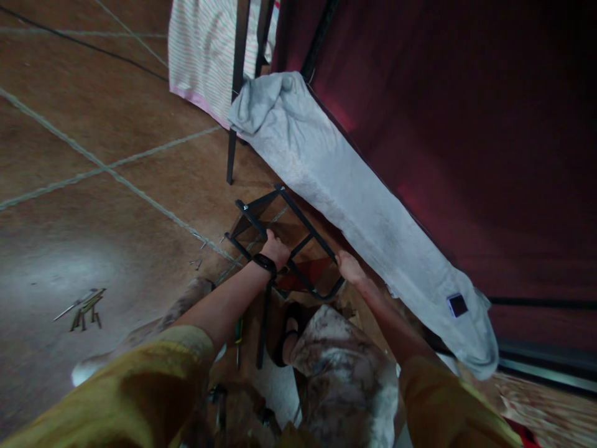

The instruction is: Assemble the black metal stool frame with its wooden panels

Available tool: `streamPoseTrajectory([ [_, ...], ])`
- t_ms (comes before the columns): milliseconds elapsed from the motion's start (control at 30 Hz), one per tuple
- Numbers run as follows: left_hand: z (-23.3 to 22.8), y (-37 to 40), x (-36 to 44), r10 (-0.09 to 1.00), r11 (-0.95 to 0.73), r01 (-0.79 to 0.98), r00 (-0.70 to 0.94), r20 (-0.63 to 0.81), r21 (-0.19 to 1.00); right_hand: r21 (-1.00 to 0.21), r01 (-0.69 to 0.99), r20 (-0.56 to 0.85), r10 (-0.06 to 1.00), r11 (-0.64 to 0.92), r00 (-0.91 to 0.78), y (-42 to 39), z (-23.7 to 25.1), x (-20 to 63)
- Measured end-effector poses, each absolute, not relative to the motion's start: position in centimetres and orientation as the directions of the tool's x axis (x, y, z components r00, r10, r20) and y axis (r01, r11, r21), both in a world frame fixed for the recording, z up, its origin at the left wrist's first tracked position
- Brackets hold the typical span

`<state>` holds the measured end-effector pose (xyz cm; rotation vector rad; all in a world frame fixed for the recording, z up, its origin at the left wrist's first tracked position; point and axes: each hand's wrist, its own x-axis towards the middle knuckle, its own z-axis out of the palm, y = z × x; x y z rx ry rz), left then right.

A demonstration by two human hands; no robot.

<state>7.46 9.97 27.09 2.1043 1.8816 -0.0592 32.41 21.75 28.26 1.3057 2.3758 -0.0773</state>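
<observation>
A black metal frame (pixel 261 205) of thin bars lies tilted on the brown tiled floor in front of me. My left hand (pixel 275 247), with a black band on the wrist, grips one of its middle bars. My right hand (pixel 349 267) holds the frame's near right bar by the rounded corner. A reddish piece (pixel 313 272) shows under the frame between my hands. My knees in pale mottled trousers (pixel 340 367) and a sandalled foot (pixel 284 336) are below the frame.
A long grey cloth-covered board (pixel 354 205) slants along a dark red wall (pixel 466 124). A striped cloth (pixel 200 56) hangs on black legs at the top. Small metal tools (pixel 84 306) and loose screws (pixel 196 262) lie on the floor to the left.
</observation>
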Motion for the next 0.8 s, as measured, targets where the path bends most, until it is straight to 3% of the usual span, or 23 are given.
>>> streamPoseTrajectory([
  [233, 27.3, 9.8, 7.0, 0.967, -0.085, 0.975, 0.130, -0.218, 0.207, 0.123, 0.640, -0.432, 0.622, 0.758, -0.654, 23.0, 30.2, 32.5],
  [467, 27.5, 9.8, 6.9, 0.968, -0.078, 0.978, 0.121, -0.220, 0.193, 0.193, 0.752, -0.376, 0.755, 0.630, -0.537, 22.3, 29.6, 32.1],
  [800, 27.4, 9.7, 7.3, 0.969, -0.062, 0.977, 0.108, -0.222, 0.205, 0.126, 0.626, -0.425, 0.612, 0.769, -0.667, 23.0, 30.9, 32.4],
])
